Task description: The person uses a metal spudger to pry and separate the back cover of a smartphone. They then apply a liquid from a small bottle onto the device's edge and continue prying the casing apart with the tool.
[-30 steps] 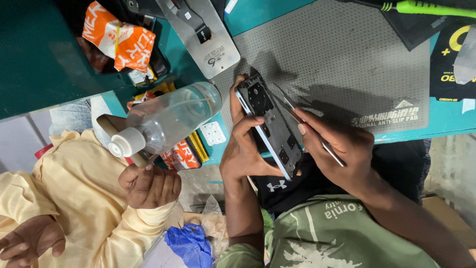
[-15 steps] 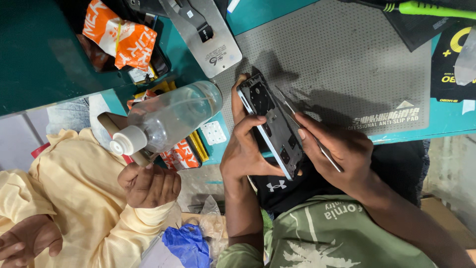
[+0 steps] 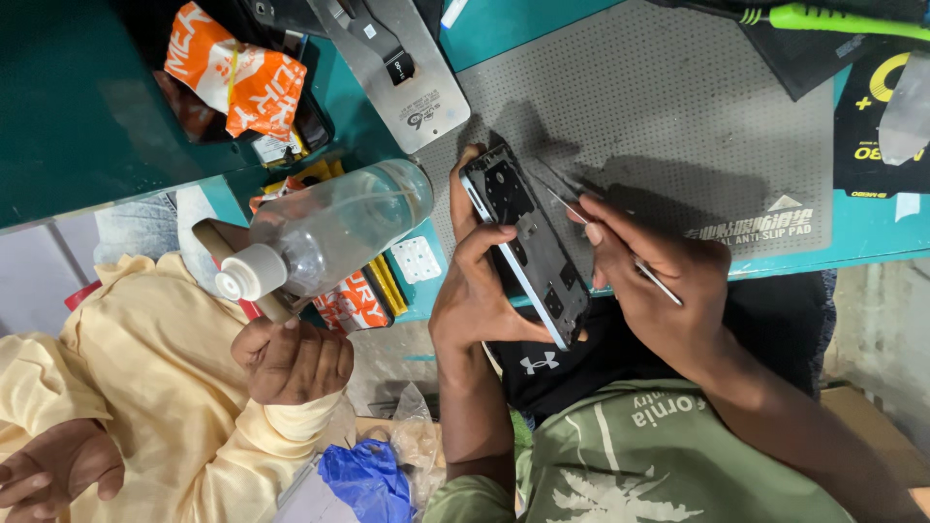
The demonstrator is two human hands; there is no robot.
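— Working the opened phone (image 3: 528, 247), by the look of it: the left hand (image 3: 480, 291) has its grip closed round the frame, tilting it up just off the near edge of the desk (image 3: 804, 257), inner side facing up.

— And the other hand?

— The right hand (image 3: 668, 291) pinches a thin metal probe (image 3: 620, 252), grip closed on it, with the tip at the frame's upper middle. I judge this a prying or picking step inside the housing; the next move calls for a steady frame and light pressure at the tip, since the parts there look small.

— What is the surface like?

— A grey perforated mat (image 3: 678, 107) lies on the teal desk, with a detached phone back panel (image 3: 392, 68) at its far corner and a green-handled tool (image 3: 843, 19) beyond.

— Anyone else about?

— A person in a yellow sleeve (image 3: 145, 407) sits at the left, one hand (image 3: 291, 358) holding a clear plastic bottle (image 3: 329, 232). An orange packet (image 3: 232, 77) lies on the dark shelf behind, and blue plastic (image 3: 363, 479) lies below
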